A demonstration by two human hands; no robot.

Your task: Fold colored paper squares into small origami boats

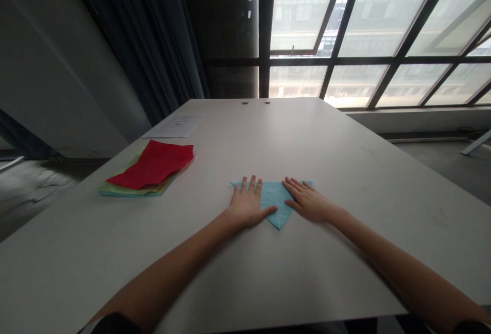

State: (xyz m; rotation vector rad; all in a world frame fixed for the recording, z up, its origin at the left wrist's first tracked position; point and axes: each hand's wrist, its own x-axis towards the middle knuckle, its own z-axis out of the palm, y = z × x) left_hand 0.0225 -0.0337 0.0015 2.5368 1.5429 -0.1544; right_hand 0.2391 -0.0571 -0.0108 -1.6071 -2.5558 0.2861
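Lying under both hands [247,208] [311,205], blue triangle [273,195], seemingly paper

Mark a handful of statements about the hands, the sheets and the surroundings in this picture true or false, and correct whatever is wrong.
1. The left hand and right hand both touch the blue sheet. True.
2. The blue sheet's visible outline points away from the person. False: its tip points toward the person.
3. A printed page lies beyond the stack of coloured sheets. True.
4. The stack's top sheet is green. False: a red sheet is on top.
5. The left hand's thumb is spread apart from its fingers. True.
6. The curtain hangs right of the windows. False: the curtain is left of the windows.
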